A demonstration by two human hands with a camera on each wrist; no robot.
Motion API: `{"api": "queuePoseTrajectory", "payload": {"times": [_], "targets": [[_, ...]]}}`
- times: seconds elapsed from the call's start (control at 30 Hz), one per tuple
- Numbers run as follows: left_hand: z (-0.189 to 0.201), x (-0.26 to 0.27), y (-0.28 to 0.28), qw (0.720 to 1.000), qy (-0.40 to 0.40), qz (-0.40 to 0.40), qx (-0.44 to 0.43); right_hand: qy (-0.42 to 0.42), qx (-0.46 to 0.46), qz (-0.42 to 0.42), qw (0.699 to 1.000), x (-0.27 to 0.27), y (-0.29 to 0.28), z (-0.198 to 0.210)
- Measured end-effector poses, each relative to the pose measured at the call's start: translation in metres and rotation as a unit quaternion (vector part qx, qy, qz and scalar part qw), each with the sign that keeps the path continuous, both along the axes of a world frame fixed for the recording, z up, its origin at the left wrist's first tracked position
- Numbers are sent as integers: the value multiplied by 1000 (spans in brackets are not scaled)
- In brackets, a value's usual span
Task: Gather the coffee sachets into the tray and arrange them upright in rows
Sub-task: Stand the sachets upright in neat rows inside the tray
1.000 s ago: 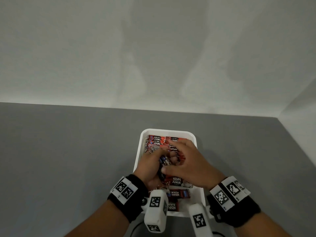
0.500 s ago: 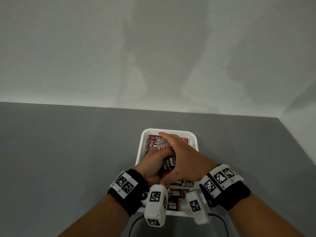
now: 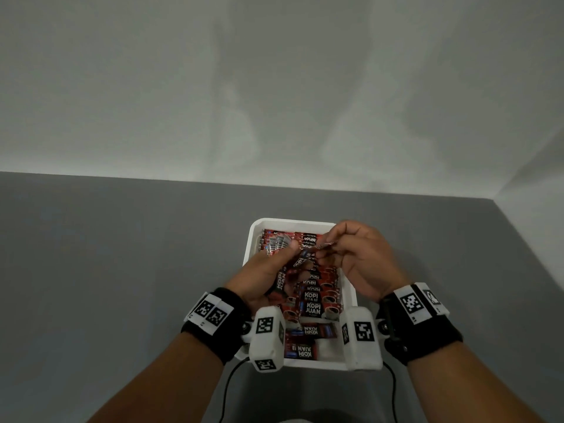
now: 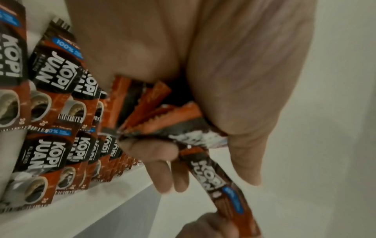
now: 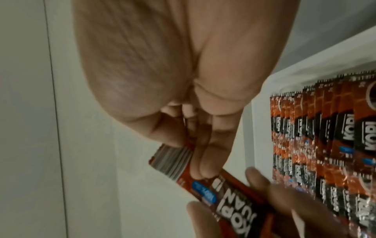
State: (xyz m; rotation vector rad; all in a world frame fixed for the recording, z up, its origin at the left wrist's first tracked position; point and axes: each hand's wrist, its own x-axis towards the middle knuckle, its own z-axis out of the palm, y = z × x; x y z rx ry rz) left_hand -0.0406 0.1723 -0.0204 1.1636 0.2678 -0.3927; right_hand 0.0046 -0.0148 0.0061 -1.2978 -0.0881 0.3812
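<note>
Over the white tray [image 3: 248, 239] at lower centre of the head view, both hands work a bunch of sachets.

Left hand [image 3: 265, 270] grips a fanned bunch of coffee sachets [image 4: 162, 122]; right hand [image 3: 363, 257] pinches one sachet [image 5: 173, 158] by its end between thumb and fingertips, the other end near the left fingers. Rows of sachets [image 5: 325, 136] already stand on edge at the upper end of the tray, while a few loose ones [image 3: 308, 331] lie flat at the lower end. On the grey desk [image 3: 122, 270] none are visible. These packets look light, thin and glossy — probably slippery and floppy, so a pinch on the crimped end seal seems surest, sliding each in against the standing row for support.
</note>
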Motion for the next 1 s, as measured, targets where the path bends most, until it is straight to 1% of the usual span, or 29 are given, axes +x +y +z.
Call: {"api": "queuePoseTrajectory", "payload": {"times": [0.07, 0.1, 0.17, 0.2, 0.37, 0.5, 0.53, 0.6, 0.63, 0.7, 0.77, 0.8, 0.83, 0.87, 0.9, 0.93, 1.0], "targets": [[-1, 2, 4, 1000, -3, -4, -5, 1, 19, 3, 1000, -3, -1, -1], [-2, 4, 4, 1000, -10, 5, -4, -10, -10, 5, 1000, -4, -1, -3], [-2, 8, 6, 999, -25, 44, 4, -62, -139, -10, 988, -6, -1, -7], [-1, 10, 8, 997, -34, 61, 11, -86, -183, -17, 979, -7, 0, -9], [4, 9, 10, 990, -72, 109, 62, -89, -223, -62, 969, -10, 3, -16], [-1, 6, 7, 981, -86, 140, 104, -138, -329, -41, 933, -15, 9, -11], [-2, 6, 7, 980, -93, 139, 110, -173, -361, -26, 916, -19, 10, -7], [1, 6, 3, 980, -108, 117, 123, -256, -419, 40, 870, -26, 16, 0], [2, 5, 0, 980, -114, 100, 126, -271, -440, 79, 853, -28, 20, 0], [5, 4, -7, 984, -115, 83, 104, -262, -461, 122, 839, -31, 29, -1], [8, 3, -11, 993, -73, 85, 34, -248, -461, 121, 843, -32, 33, -5], [8, 2, -11, 995, -35, 88, -8, -228, -453, 108, 855, -32, 33, -6], [7, 1, -9, 995, 2, 89, -38, -188, -432, 85, 878, -32, 32, -9], [5, 0, -6, 994, 26, 88, -60, -132, -391, 54, 909, -31, 31, -11], [4, -1, -5, 993, 33, 89, -68, -76, -335, 24, 939, -30, 30, -12], [2, -1, -3, 993, 26, 89, -68, -33, -284, -2, 958, -30, 29, -12], [2, -4, -5, 994, -5, 93, -56, 29, -185, -39, 981, -28, 29, -8]]}}
